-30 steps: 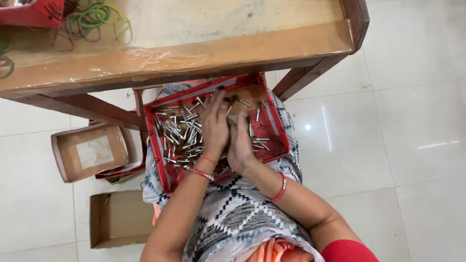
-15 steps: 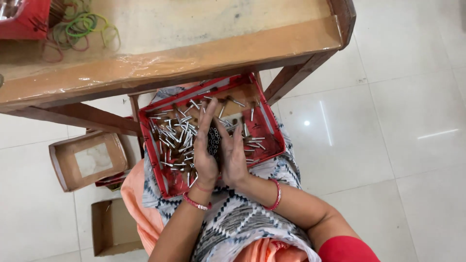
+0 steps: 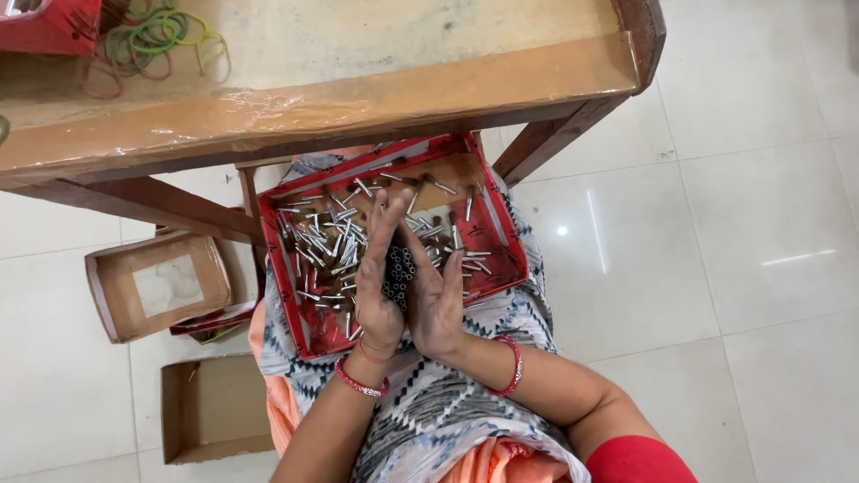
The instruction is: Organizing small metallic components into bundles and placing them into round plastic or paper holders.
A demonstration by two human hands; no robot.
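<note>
A red box lid rests on my lap, holding several short silver metal tubes scattered loose. My left hand and my right hand are raised over the box, palms facing each other. Between them they press a bundle of the same tubes, ends pointing up at the camera. Both wrists carry red bangles.
A wooden table with a plastic-covered top runs above the lap; coloured rubber bands and a red box lie on it. Two open cardboard boxes sit on the white tiled floor at the left.
Both hands have gathered tubes from the box and lifted, closing together around a bundle. The view has shifted slightly.
</note>
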